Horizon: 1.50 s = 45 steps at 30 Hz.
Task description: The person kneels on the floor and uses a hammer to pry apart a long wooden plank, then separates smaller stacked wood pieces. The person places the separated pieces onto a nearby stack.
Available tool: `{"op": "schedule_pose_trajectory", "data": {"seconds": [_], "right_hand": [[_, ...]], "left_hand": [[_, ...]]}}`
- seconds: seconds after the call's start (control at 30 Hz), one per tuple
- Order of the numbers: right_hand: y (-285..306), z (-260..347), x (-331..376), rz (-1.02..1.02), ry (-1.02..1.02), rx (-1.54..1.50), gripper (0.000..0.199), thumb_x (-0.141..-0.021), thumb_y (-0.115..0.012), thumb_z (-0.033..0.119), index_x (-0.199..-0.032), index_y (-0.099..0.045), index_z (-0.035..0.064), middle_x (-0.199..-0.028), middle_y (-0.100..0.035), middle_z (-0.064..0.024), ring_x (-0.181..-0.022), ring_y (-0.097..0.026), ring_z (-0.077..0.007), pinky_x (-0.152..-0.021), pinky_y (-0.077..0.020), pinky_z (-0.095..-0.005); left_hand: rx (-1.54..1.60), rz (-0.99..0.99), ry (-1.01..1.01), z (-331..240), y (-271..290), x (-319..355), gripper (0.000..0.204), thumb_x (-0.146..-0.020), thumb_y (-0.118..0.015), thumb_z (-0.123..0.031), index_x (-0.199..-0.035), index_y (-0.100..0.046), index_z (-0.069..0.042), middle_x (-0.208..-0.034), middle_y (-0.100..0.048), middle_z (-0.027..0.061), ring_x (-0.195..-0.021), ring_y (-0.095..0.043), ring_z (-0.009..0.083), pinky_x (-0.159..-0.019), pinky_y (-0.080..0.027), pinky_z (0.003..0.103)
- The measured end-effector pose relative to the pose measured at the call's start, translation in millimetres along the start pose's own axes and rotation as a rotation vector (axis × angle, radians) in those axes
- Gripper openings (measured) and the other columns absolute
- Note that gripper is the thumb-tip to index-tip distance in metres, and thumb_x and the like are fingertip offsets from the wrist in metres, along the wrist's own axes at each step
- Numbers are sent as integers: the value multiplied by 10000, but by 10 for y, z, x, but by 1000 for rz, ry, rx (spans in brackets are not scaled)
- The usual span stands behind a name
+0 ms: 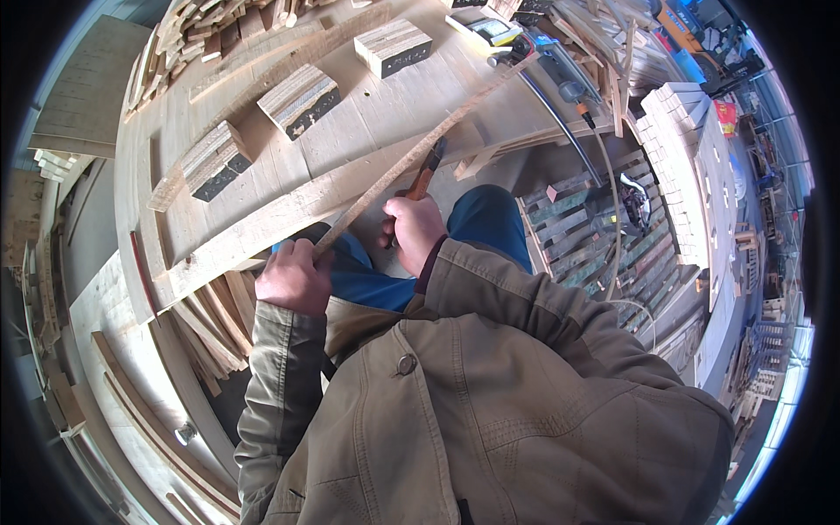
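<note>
A long, thin wooden strip runs slantwise from my lap over the bench edge toward the far right. My left hand is closed round its near end. In my right hand, just right of the strip, are pliers with orange-brown handles and a dark head, which points up close to the strip's underside. Whether the jaws touch the wood I cannot tell. Beyond the strip, three layered wooden blocks with dark end faces, a left block, a middle block and a right block, stand on the wooden bench.
Loose wood strips are heaped at the bench's far left. A yellow-and-grey device lies at the far right, near a hose. A slatted pallet sits low on my right, beside stacked pale wood. More strips stand below the bench.
</note>
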State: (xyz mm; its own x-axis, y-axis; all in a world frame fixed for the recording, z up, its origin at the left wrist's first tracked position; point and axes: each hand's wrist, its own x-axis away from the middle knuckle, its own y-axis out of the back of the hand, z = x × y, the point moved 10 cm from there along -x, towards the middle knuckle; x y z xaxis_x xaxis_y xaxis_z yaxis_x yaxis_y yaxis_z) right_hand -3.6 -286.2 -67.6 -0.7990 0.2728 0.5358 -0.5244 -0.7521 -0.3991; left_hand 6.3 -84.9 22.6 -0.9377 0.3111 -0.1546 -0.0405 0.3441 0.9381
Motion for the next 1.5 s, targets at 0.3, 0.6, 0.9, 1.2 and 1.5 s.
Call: {"op": "schedule_pose_trajectory", "data": {"seconds": [0.3, 0.6, 0.9, 1.2, 1.5], "right_hand": [[-80, 16, -274, -32, -10, -157, 96, -907, -586, 51, -943, -498, 61, -765, -467, -38, -581, -494, -150, -463, -409, -354], [-41, 87, -251, -14, -45, -22, 219, -899, -569, 34, -1063, -452, 121, -862, -460, -40, -648, -451, -150, -539, -397, -372], [125, 99, -186, -21, -113, -13, 273, -884, -582, 17, -1075, -430, 138, -847, -453, -26, -600, -421, -134, -508, -358, -350], [159, 162, -217, 55, -122, 25, 266, -874, -586, 9, -1050, -438, 141, -814, -449, -12, -577, -416, -130, -500, -356, -356], [197, 251, -181, 51, -126, 45, 271, -859, -584, -2, -1055, -450, 128, -800, -442, -16, -569, -415, -127, -497, -364, -352]], "left_hand": [[-42, -20, -69, 101, -68, -396, 356, -879, -808, -394, -828, -635, -87, -834, -669, 114, -743, -691, 363, -647, -547, 487], [-55, 71, 6, 220, -192, -430, 421, -877, -807, -466, -835, -636, -83, -839, -677, 123, -752, -705, 371, -662, -566, 488], [-59, 40, -15, 219, -173, -451, 426, -886, -792, -490, -826, -649, -93, -836, -689, 114, -756, -704, 364, -669, -562, 487], [-46, 12, 7, 241, -204, -436, 468, -864, -814, -507, -783, -614, -91, -763, -658, 120, -688, -668, 366, -617, -523, 486], [-21, 29, 32, 239, -238, -440, 477, -859, -822, -499, -772, -610, -80, -756, -651, 128, -680, -658, 369, -613, -514, 492]]}}
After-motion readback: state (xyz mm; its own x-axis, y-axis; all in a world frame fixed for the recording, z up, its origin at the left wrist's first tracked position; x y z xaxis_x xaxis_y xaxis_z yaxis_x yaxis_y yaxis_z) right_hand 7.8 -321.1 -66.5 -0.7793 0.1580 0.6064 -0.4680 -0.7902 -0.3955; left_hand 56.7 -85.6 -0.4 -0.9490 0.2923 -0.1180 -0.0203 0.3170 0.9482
